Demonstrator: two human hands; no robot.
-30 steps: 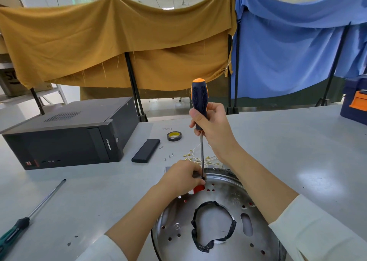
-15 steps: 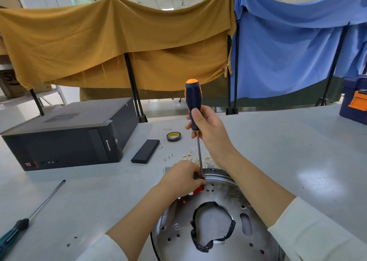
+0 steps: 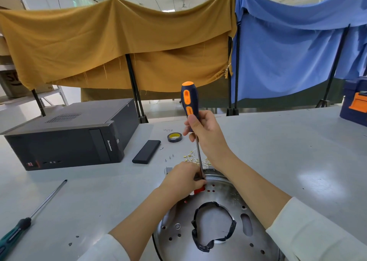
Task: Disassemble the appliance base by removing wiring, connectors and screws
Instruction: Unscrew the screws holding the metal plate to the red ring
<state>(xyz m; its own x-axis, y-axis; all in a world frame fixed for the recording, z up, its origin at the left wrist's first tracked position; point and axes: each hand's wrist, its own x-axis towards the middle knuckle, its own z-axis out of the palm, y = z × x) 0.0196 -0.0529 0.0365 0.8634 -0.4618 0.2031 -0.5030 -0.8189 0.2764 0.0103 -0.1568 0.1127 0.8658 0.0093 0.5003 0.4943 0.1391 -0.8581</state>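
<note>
A round shiny metal appliance base point(image 3: 224, 245) lies on the grey table near me, with a ring of black tape point(image 3: 213, 229) round its centre hole. My right hand point(image 3: 206, 135) grips the lower handle of an upright orange and dark blue screwdriver point(image 3: 189, 104). Its shaft runs down to the base's far rim. My left hand point(image 3: 183, 178) is curled round the shaft's tip and a red part point(image 3: 199, 191) on the rim; the tip is hidden. Loose wires with brass terminals point(image 3: 191, 158) lie just beyond the base.
A black desktop computer case point(image 3: 73, 135) lies at the left. A black flat bar point(image 3: 146, 151), a tape roll point(image 3: 174, 137) and a few small screws point(image 3: 169, 158) sit behind the base. A green-handled screwdriver point(image 3: 25, 221) lies at the near left. Draped cloths hang behind the table.
The screwdriver handle has drifted slightly left and turned in my right hand, showing its orange inserts. My left hand has stayed at the tip.
</note>
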